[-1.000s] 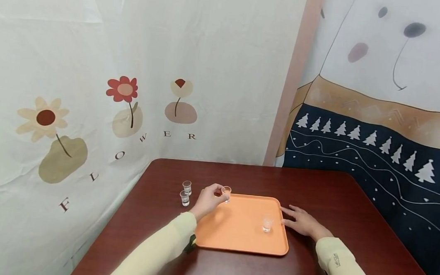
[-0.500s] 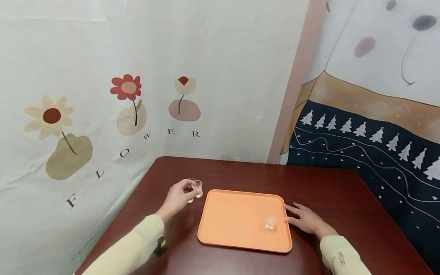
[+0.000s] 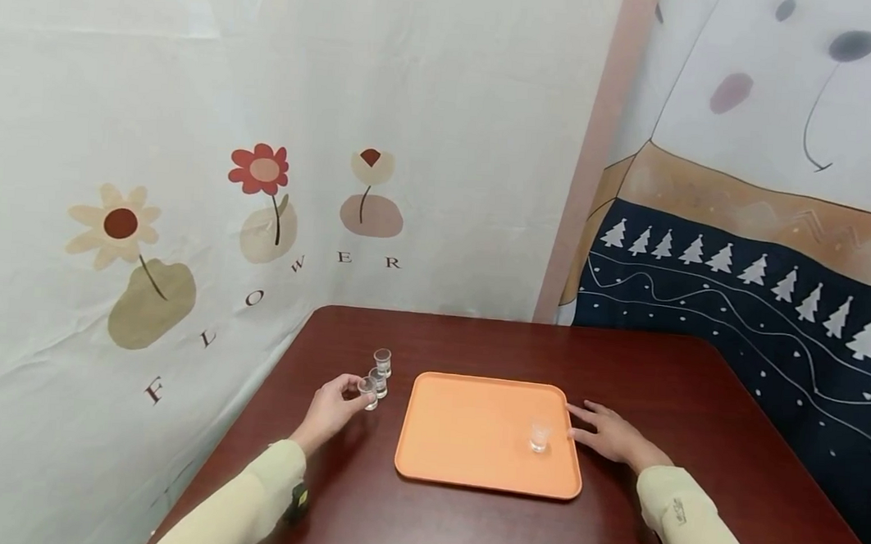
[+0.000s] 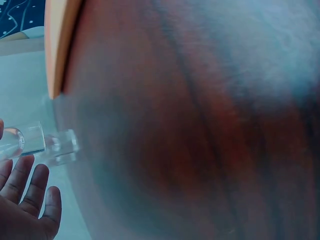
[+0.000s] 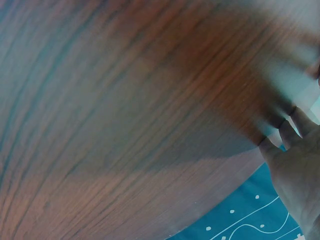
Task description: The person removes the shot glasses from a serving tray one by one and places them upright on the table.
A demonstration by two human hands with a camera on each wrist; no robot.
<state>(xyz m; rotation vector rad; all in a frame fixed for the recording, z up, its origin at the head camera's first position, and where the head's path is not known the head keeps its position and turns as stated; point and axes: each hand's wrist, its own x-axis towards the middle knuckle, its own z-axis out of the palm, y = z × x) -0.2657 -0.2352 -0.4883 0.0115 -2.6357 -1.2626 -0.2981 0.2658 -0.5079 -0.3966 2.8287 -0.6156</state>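
Observation:
My left hand pinches a small clear shot glass between thumb and fingers, left of the tray. Right behind it two more clear shot glasses stand in a line, a middle one and a farther one. In the left wrist view the pinched glass shows beside the spread fingers. Another shot glass stands upright on the right part of the orange tray. At the tray's right edge my right hand rests with its fingers extended, the fingertips right at the rim.
The dark red-brown wooden table carries everything. A pale curtain with printed flowers hangs behind and to the left. On the right hangs a cloth with white trees on dark blue.
My left hand has carried the shot glass from the tray's far left corner leftward to beside the other two glasses. My right hand stays at the tray's right edge.

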